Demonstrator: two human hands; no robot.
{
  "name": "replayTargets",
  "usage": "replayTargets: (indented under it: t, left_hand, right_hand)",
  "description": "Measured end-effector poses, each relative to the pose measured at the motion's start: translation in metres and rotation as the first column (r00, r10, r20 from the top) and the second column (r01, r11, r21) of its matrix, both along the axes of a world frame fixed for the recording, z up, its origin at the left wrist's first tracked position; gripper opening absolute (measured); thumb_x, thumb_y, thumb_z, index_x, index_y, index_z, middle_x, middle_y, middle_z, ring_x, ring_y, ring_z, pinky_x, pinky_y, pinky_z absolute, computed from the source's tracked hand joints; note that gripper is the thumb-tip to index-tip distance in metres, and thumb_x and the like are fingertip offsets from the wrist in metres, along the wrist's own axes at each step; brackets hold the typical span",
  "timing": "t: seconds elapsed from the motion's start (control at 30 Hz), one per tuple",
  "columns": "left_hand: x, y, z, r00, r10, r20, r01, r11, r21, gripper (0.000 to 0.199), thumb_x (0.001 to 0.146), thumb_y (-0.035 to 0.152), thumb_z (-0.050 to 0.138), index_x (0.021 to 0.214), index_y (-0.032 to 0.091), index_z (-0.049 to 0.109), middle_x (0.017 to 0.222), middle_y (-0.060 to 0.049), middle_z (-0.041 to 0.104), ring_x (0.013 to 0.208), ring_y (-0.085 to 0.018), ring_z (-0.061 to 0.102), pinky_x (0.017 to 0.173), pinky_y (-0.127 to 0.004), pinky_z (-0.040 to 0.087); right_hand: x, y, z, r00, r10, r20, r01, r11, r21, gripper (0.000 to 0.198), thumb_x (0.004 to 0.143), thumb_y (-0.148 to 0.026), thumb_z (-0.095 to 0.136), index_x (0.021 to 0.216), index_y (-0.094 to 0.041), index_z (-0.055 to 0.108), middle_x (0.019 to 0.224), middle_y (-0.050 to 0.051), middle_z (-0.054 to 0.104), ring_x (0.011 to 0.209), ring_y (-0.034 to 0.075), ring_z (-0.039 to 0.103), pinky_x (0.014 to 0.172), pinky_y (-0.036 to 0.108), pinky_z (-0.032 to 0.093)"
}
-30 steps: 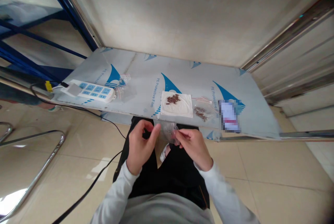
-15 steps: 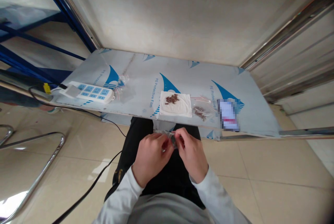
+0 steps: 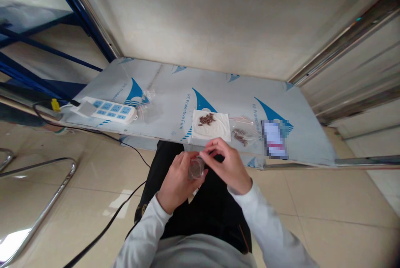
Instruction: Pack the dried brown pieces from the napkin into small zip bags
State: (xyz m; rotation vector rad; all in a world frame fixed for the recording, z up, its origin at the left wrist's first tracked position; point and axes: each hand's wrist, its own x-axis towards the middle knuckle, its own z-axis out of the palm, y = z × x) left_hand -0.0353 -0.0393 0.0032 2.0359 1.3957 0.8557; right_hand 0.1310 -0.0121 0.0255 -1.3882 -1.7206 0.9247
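Observation:
Over my lap, my left hand [image 3: 180,178] is closed around a small clear plastic bag [image 3: 196,169], its contents too blurred to make out. Thumb and forefinger of my right hand [image 3: 225,164] pinch at the bag's upper right edge. Just beyond my hands, a white cloth-like square [image 3: 220,128] lies near the table's front edge with a pile of small brown pieces [image 3: 206,119] on it. To its right is another clear zip bag [image 3: 245,122], with similar brown pieces [image 3: 240,135] in it or under it.
A phone-like object [image 3: 275,140], blurred out, lies right of the bag. At the left are a white power strip [image 3: 114,110] and more clear bags [image 3: 148,103] on the film-covered table [image 3: 170,80]. A black cable [image 3: 103,234] runs down past my left leg.
My left hand has turned so that the clear bag faces up more. My right hand has shifted up and left along the bag's edge, its fingers straighter.

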Motion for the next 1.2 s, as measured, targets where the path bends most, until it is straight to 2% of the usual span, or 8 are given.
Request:
replayTargets:
  t: [0.1,0.2,0.3,0.63,0.97,1.1,1.2]
  left_hand:
    - [-0.003,-0.004,-0.005,0.997,0.066,0.027,-0.065,0.997,-0.049,0.031,0.076,0.029,0.068,0.103,0.022,0.053,0.093,-0.006,0.064,0.087,-0.021,0.064,0.076,-0.033,0.052]
    - [-0.004,-0.009,-0.006,0.998,0.064,0.018,-0.063,0.997,-0.053,0.03,0.076,0.032,0.067,0.101,0.022,0.054,0.093,-0.006,0.063,0.085,-0.022,0.062,0.076,-0.036,0.052]
    - [-0.005,-0.014,-0.006,0.998,0.07,0.0,-0.07,0.997,-0.029,0.031,0.075,0.033,0.068,0.1,0.022,0.053,0.091,-0.006,0.062,0.083,-0.023,0.06,0.075,-0.038,0.051]
    - [-0.006,-0.011,-0.01,0.996,0.09,-0.024,-0.091,0.994,-0.056,0.03,0.075,0.033,0.067,0.098,0.021,0.053,0.088,-0.006,0.06,0.079,-0.022,0.058,0.074,-0.039,0.049]
    - [-0.006,-0.009,-0.018,0.998,0.063,-0.029,-0.064,0.997,-0.039,0.028,0.076,0.033,0.066,0.097,0.021,0.053,0.09,-0.005,0.062,0.083,-0.023,0.059,0.075,-0.038,0.047]
    - [-0.007,-0.005,-0.021,0.996,0.08,-0.032,-0.082,0.996,-0.044,0.029,0.076,0.033,0.067,0.097,0.02,0.052,0.09,-0.005,0.06,0.083,-0.022,0.058,0.076,-0.038,0.047]
    - [-0.005,0.004,-0.016,0.994,0.107,-0.02,-0.108,0.993,-0.054,0.03,0.075,0.034,0.068,0.098,0.02,0.052,0.088,-0.004,0.059,0.081,-0.021,0.057,0.074,-0.036,0.047]
  right_hand:
    - [0.017,0.056,-0.031,0.971,-0.164,0.176,0.144,0.982,0.123,0.013,0.081,-0.021,0.058,0.094,-0.018,0.061,0.091,0.007,0.066,0.079,0.018,0.063,0.072,0.03,0.053]
    - [0.023,0.103,-0.06,0.877,-0.105,0.468,0.052,0.991,0.125,0.023,0.079,-0.011,0.056,0.101,-0.014,0.064,0.104,0.012,0.062,0.097,0.021,0.06,0.088,0.034,0.049]
    - [0.019,0.124,-0.075,0.798,-0.02,0.602,-0.041,0.995,0.087,0.023,0.081,-0.009,0.054,0.099,-0.014,0.066,0.106,0.012,0.061,0.103,0.022,0.057,0.096,0.034,0.043]
    - [0.008,0.128,-0.081,0.732,-0.09,0.676,0.066,0.996,0.06,0.023,0.08,-0.007,0.05,0.096,-0.015,0.064,0.107,0.013,0.059,0.092,0.022,0.056,0.083,0.033,0.043]
    - [0.011,0.126,-0.086,0.773,-0.131,0.621,0.104,0.991,0.081,0.024,0.08,-0.005,0.049,0.09,-0.016,0.068,0.102,0.011,0.062,0.093,0.022,0.058,0.085,0.033,0.044]
    - [0.009,0.12,-0.069,0.815,-0.159,0.557,0.128,0.987,0.094,0.022,0.079,-0.005,0.052,0.086,-0.015,0.07,0.096,0.009,0.066,0.091,0.02,0.061,0.086,0.032,0.047]
    - [0.006,0.09,-0.036,0.905,-0.166,0.391,0.129,0.984,0.119,0.018,0.082,-0.013,0.057,0.094,-0.015,0.07,0.094,0.007,0.068,0.081,0.016,0.065,0.079,0.028,0.052]
